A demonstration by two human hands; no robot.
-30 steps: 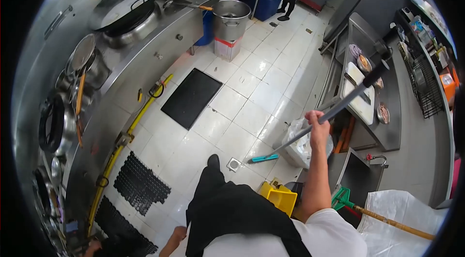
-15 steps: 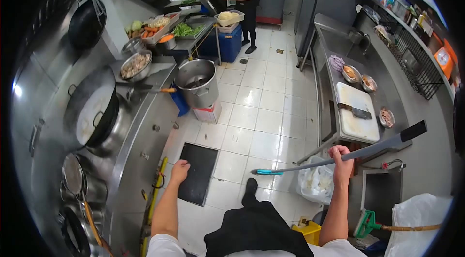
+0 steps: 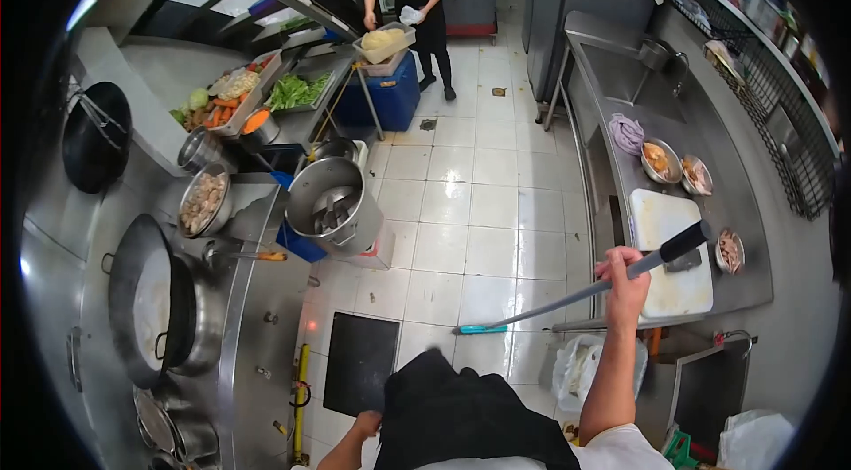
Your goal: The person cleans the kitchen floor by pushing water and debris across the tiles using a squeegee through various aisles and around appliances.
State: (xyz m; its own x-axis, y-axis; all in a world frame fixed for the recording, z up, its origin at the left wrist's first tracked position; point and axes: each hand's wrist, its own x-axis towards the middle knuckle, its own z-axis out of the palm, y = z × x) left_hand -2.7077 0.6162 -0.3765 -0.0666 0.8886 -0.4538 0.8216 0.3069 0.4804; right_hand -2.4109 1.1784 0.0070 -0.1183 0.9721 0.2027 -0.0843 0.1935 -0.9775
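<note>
My right hand (image 3: 624,282) is wrapped round the grey shaft of a long-handled broom (image 3: 567,295), just below its black end grip. The broom slants down to the left, and its narrow teal head rests on the white tiles (image 3: 450,201); whether it has bristles is too small to tell. Low in view, my left hand (image 3: 366,422) hangs beside my black apron (image 3: 470,408), fingers curled in with nothing visible in them. It is nearest to a dark floor mat (image 3: 361,362).
A steel counter with a cutting board (image 3: 651,293) lines the right, above a bag-lined bin (image 3: 581,372). On the left are a large wok (image 3: 124,310) and a tall pot (image 3: 355,235). A co-worker (image 3: 412,0) stands at the back by a blue cooler (image 3: 390,98).
My view has shifted forward and tilted. My left hand has dropped back beside the apron. The broom stays in my right hand. The co-worker now reaches one hand toward a tub.
</note>
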